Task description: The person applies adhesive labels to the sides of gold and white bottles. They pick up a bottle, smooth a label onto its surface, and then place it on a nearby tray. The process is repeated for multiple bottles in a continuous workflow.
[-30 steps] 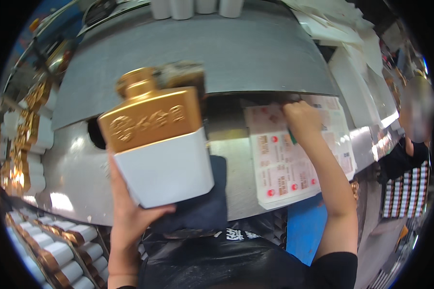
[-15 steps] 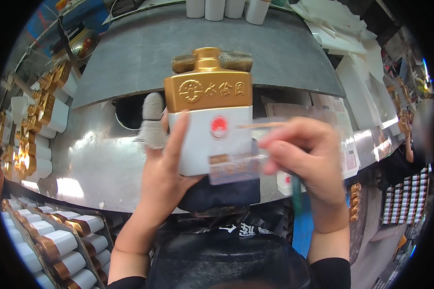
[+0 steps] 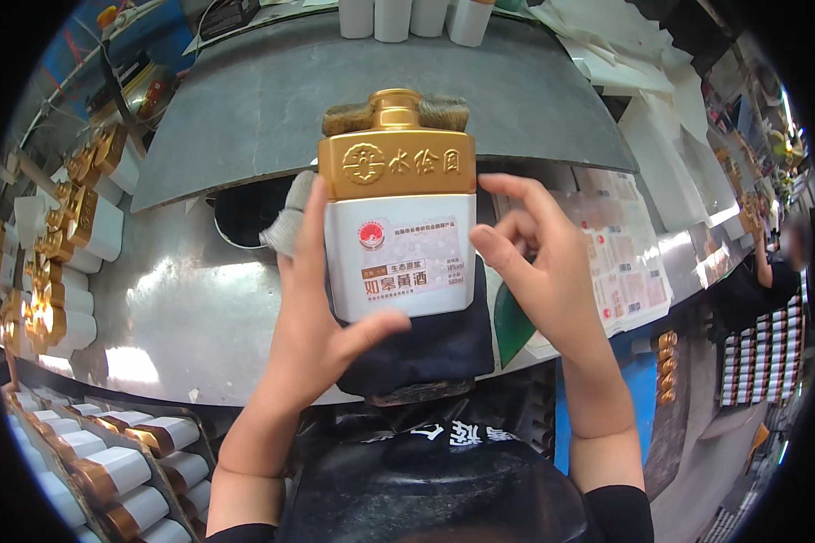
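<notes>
Grip of the left hand (image 3: pixel 303 317) is holding the bottle (image 3: pixel 398 206) by its left side, the fingers along that side and the thumb across the lower front; a grey cloth wrap (image 3: pixel 290 215) covers one finger. On the right hand (image 3: pixel 543 262), thumb and forefinger stand well apart at the bottle's right side; I cannot tell whether their tips touch it. A green piece (image 3: pixel 512 326) shows just below that hand, and whether its curled fingers clasp it cannot be told.

White below, gold at shoulder and neck, the bottle is at the middle of the table's near edge, its neck between two brown rolls (image 3: pixel 445 114), above a dark cloth (image 3: pixel 417 353). A clear label (image 3: pixel 407 258) with a red round emblem lies on its white front.

Printed sheets (image 3: pixel 620 262) lie toward the right edge of the table (image 3: pixel 190 312). Four white containers (image 3: pixel 392 20) stand in a row at the far edge. Gold-and-white bottles (image 3: pixel 91 217) stand along the left edge; more bottles (image 3: pixel 118 462) lie in rows beyond the near left corner.
</notes>
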### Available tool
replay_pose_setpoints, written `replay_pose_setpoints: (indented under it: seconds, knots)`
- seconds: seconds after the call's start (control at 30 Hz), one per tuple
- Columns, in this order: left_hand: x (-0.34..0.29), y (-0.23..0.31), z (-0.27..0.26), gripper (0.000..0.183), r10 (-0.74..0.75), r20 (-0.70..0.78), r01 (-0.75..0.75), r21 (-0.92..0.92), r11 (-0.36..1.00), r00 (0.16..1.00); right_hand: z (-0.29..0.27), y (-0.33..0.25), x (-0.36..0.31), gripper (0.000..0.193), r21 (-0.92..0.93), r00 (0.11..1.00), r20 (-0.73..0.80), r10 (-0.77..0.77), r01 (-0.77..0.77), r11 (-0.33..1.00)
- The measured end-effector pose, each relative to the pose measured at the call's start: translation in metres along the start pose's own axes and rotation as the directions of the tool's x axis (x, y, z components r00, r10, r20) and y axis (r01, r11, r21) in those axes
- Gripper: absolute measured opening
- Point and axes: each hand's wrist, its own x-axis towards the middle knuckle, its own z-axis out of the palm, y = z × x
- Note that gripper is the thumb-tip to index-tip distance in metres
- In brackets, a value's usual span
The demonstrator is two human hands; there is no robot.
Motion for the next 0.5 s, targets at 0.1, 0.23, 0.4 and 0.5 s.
replay_pose_setpoints:
  seconds: [0.1, 0.23, 0.4, 0.5]
  knots:
    - [0.019, -0.004, 0.011, 0.081, -0.088, -0.098, 0.071, -0.167, 0.983, 0.991, 0.012, 0.001, 0.009, 0.066, 0.035, 0.998, 0.041, 0.048, -0.05, 0.998]
    - [0.024, -0.009, 0.014, 0.074, -0.131, -0.17, 0.1, -0.181, 0.978, 0.977, 0.019, 0.002, 0.015, 0.076, -0.082, 0.997, 0.057, 0.05, -0.045, 0.996]
    - [0.023, -0.011, 0.009, 0.08, -0.139, -0.118, 0.097, -0.308, 0.947, 0.983, 0.016, 0.002, 0.012, 0.082, -0.057, 0.992, 0.082, 0.1, -0.095, 0.994]
    - [0.017, -0.013, 0.006, 0.084, -0.093, -0.065, 0.07, -0.291, 0.954, 0.994, 0.016, 0.002, 0.01, 0.084, -0.098, 0.992, 0.103, 0.074, -0.064, 0.993]
